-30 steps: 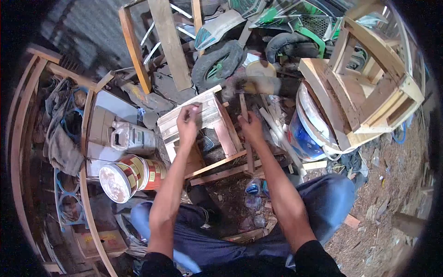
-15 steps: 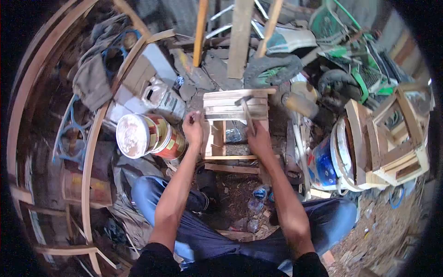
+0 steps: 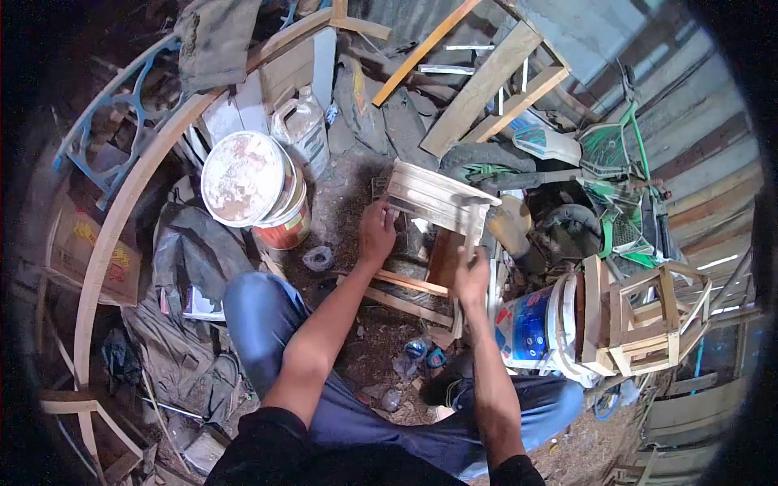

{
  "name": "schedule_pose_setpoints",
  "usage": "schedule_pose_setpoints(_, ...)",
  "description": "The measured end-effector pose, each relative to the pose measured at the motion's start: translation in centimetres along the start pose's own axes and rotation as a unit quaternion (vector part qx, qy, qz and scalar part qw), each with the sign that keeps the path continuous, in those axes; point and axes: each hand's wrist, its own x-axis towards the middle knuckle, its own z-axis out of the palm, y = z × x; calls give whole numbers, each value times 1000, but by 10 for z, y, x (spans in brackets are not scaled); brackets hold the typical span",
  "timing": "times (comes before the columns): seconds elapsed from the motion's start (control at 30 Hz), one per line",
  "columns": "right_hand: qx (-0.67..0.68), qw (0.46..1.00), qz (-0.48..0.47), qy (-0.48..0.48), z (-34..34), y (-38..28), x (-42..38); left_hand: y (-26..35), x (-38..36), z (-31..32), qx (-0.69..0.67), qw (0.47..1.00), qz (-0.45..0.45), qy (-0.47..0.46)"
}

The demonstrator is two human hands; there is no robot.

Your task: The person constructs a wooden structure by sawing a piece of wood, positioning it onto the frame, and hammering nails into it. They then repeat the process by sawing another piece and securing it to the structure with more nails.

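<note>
A paint bucket (image 3: 247,182) stands beside a jug (image 3: 301,130).

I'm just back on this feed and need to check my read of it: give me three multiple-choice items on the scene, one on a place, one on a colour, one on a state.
1. Where does the left hand sit?
A. on the lid of the bucket
B. at the near edge of the small wooden stool
C. on the knee

2. What colour is the frame of the bicycle behind the stool?
A. green
B. yellow
C. black

3. How does the white-lidded bucket stand?
A. lidless
B. upside down
C. closed by its lid

Answers:
1 B, the fingers touch the stool's slatted top at its near left corner.
2 A, its tubes and guard show green.
3 C, the smeared white lid covers its mouth.

The right hand holds a thin tool whose kind I cannot tell.
</note>
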Motion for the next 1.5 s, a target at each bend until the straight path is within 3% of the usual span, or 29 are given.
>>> schedule_pose_setpoints(0.1,-20,996,-16,89,2,30,29,3,3,-3,-23,999,32,4)
schedule_pose_setpoints(0.2,-16,987,40,157,-2,51,47,-10,-4,0,-32,998,40,-34)
schedule_pose_setpoints(0.27,9,988,58,142,-1,72,58,4,-2,-6,-33,998,-9,-50)
schedule_pose_setpoints(0.33,68,986,40,149,5,86,65,2,-1,0,-1,999,17,-36)
schedule_pose_setpoints(0.4,265,955,89,97,6,71,59,1,0,-2,-11,999,23,-21)
schedule_pose_setpoints(0.47,230,955,152,108,2,49,50,6,0,-4,-40,999,23,-18)
schedule_pose_setpoints(0.57,289,943,123,112,32,103,64,4,1,-5,-50,998,-8,-26)
schedule_pose_setpoints(0.73,312,939,113,90,35,106,62,5,1,-6,-40,997,-51,-35)
schedule_pose_setpoints(0.87,320,938,98,87,37,104,61,-2,2,-1,-89,995,-40,-23)
schedule_pose_setpoints(0.97,277,953,106,69,19,69,49,8,4,-9,-45,998,-31,-25)
schedule_pose_setpoints(1.07,211,967,83,115,45,115,63,16,4,-11,-49,998,-26,-28)
schedule_pose_setpoints(1.2,199,967,94,130,40,98,55,5,0,-9,-65,996,-37,-54)
schedule_pose_setpoints(1.27,215,965,124,87,35,90,53,-7,-1,-1,-79,993,-73,-48)
schedule_pose_setpoints(1.3,173,974,58,131,23,67,44,-9,0,0,-85,993,-64,-56)
schedule_pose_setpoints(1.43,178,973,49,138,20,73,47,-5,-2,-4,-40,997,-54,-41)
schedule_pose_setpoints(1.5,113,983,89,114,9,72,44,-3,-2,-5,-13,999,-50,-5)
